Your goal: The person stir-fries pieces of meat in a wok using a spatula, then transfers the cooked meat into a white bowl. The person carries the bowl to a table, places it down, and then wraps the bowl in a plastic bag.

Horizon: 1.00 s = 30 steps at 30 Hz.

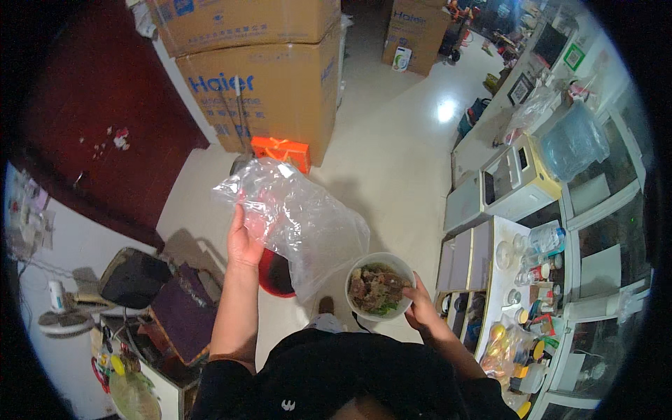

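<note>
My left hand (pixel 244 242) is raised in front of me and holds a large clear plastic bag (pixel 320 226). Its fingers show blurred through the film, so I cannot tell whether they are inside or behind it. In my right hand (pixel 421 308) is a round whitish bowl (pixel 378 258), thumb over the rim. Brown chunks of food that look like meat (pixel 374 283) fill much of it, with green leaves near the lower edge. The bag's lower right part hangs close to the bowl. Below the bag, a red round bin (pixel 269 290) stands on the floor, partly hidden.
Tall Haier cartons (pixel 283 100) stand ahead, with an orange gift box (pixel 294 152) at their foot. On the right are a water dispenser (pixel 517 178) and a cabinet top (pixel 499 252) crowded with jars and bags. A black-backed chair (pixel 135 277) and fan (pixel 65 320) are left.
</note>
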Each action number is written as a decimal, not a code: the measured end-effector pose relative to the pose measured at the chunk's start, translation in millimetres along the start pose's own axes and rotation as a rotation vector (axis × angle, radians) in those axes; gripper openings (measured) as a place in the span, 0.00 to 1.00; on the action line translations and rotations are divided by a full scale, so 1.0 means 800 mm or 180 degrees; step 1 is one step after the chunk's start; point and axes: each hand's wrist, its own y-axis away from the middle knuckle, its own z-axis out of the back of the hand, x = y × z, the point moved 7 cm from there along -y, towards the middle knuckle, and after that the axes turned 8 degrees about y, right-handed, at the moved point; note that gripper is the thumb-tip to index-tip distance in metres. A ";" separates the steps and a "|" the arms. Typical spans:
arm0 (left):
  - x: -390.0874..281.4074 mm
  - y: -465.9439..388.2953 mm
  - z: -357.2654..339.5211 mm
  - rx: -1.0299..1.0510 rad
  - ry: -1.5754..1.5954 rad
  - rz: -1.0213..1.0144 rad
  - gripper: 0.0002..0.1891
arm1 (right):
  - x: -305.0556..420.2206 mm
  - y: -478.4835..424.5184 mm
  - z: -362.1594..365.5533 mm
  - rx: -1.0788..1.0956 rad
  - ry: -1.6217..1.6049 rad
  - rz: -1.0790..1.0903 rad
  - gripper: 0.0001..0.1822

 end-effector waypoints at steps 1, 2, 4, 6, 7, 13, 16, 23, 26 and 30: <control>0.000 -0.018 -0.016 0.0114 -0.0110 -0.0025 0.22 | 0.008 -0.009 0.009 -0.0146 -0.0333 -0.0078 0.29; 0.002 -0.038 -0.031 0.0231 -0.0217 -0.0046 0.22 | 0.020 -0.021 0.017 -0.0166 -0.0353 0.0003 0.28; 0.010 -0.074 -0.046 0.0341 -0.0399 -0.0033 0.21 | 0.048 -0.041 0.018 -0.0240 -0.0517 0.0132 0.28; 0.040 -0.104 -0.049 0.0426 -0.1038 0.0116 0.22 | 0.072 -0.064 0.029 -0.0255 -0.0649 0.0244 0.27; 0.059 -0.118 -0.055 0.0483 -0.1350 0.0200 0.22 | 0.078 -0.078 0.041 -0.0322 -0.0680 0.0273 0.27; 0.250 -0.146 -0.186 0.2828 -0.2175 0.1331 0.23 | 0.115 -0.184 0.118 -0.0441 -0.0073 0.0517 0.22; 0.328 -0.151 -0.240 0.4326 -0.3074 0.1243 0.29 | 0.122 -0.234 0.154 -0.0359 -0.0613 0.0221 0.27; 0.362 -0.278 -0.263 0.2938 -0.3029 0.0604 0.16 | 0.225 -0.356 0.187 0.0227 0.2167 0.0916 0.33; 0.357 -0.358 -0.243 0.1594 -0.3245 -0.0265 0.14 | 0.232 -0.416 0.212 0.0079 -0.0207 0.0054 0.33; 0.377 -0.446 -0.248 0.0861 -0.4670 -0.0446 0.28 | 0.296 -0.493 0.218 -0.0085 0.1058 0.0856 0.29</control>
